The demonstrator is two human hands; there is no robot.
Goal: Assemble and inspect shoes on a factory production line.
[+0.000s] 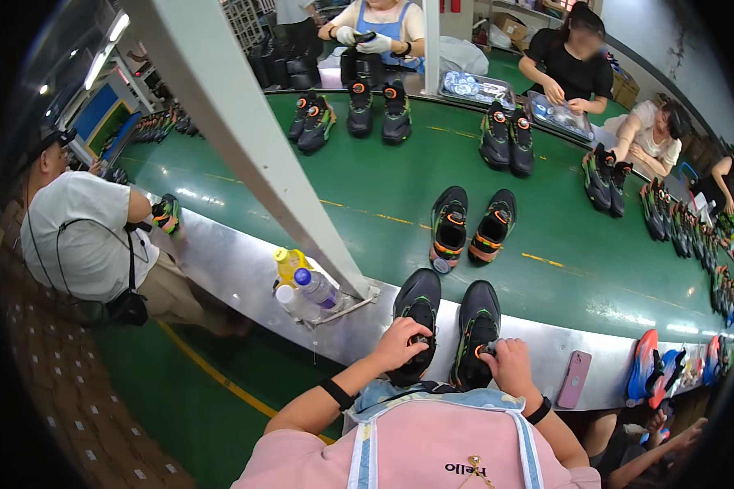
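Note:
A pair of black sneakers with green and orange trim stands at the near metal edge, toes pointing away from me. My left hand is closed on the upper of the left sneaker, its fingers at the tongue and lacing area. On the right sneaker, my right hand pinches the tongue near the orange dial. My fingers partly hide both shoe openings. Just beyond, another pair, a left black sneaker and a right black sneaker, rests on the green belt, with a small round disc at the left one's heel.
A white post rises left of me, beside several bottles in a rack. A pink phone and colourful shoes lie to the right. Co-workers stand across the green belt and at left; more sneaker pairs line it.

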